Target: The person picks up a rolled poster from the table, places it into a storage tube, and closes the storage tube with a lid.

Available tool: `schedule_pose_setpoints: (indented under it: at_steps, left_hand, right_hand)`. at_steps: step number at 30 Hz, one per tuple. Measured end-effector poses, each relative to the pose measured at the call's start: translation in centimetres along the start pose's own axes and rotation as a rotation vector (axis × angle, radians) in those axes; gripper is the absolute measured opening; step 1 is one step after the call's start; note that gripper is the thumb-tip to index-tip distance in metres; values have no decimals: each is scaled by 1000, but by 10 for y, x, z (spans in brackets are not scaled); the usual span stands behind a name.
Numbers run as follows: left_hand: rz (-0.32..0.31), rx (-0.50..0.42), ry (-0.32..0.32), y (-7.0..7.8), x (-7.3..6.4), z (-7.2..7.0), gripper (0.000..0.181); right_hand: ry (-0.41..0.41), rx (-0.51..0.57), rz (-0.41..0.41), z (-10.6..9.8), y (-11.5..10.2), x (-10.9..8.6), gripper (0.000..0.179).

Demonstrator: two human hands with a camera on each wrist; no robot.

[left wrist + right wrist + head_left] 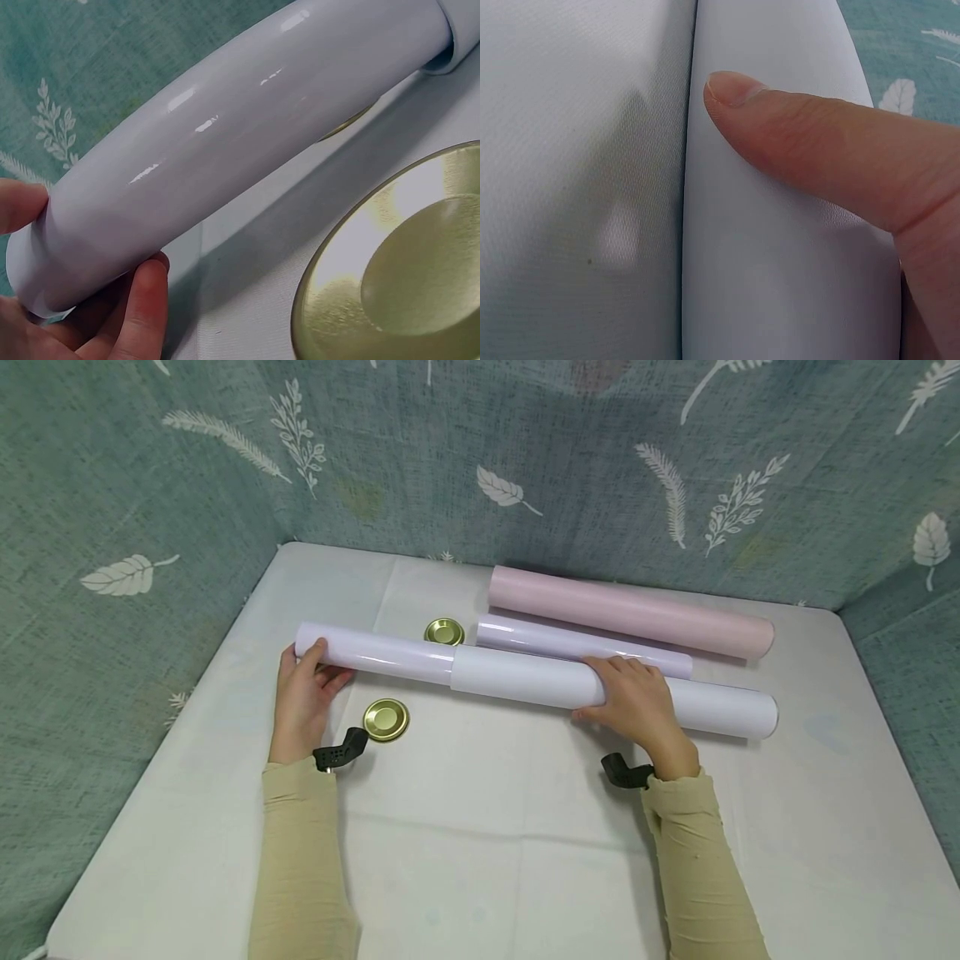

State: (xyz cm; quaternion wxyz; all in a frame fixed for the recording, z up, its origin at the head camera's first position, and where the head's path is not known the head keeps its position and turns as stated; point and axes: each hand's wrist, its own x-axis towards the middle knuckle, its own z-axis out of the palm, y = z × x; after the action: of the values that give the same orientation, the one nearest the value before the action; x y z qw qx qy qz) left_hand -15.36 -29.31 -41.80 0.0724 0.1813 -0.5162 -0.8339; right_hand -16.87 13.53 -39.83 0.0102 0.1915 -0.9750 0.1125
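Note:
A glossy pale lilac roll has its right end inside the mouth of a wider white cardboard tube. My left hand grips the roll's outer left end, thumb on one side and fingers underneath, as the left wrist view shows. My right hand holds the white tube around its middle, fingers over the top and thumb along the near side. In the right wrist view the thumb presses on the tube's wall. The white tube rests on the table. How deep the roll reaches inside is hidden.
One gold round lid lies near my left wrist, and another gold lid lies behind the roll. A second lilac roll and a pink tube lie behind the white tube on the white-covered table. Patterned green cloth hangs around it.

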Motion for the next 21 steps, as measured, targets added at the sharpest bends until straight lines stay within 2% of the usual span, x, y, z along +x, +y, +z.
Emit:
schedule_pose_setpoints:
  at_steps: [11,21]
  left_hand:
    - [13,17,-11,-2,3,-2,58]
    - [-9,34,5,-1,1,-2,52]
  right_hand:
    - [-12,-7,2,-1,0,0,84]
    - [-19,-9,6,-1,0,0,84]
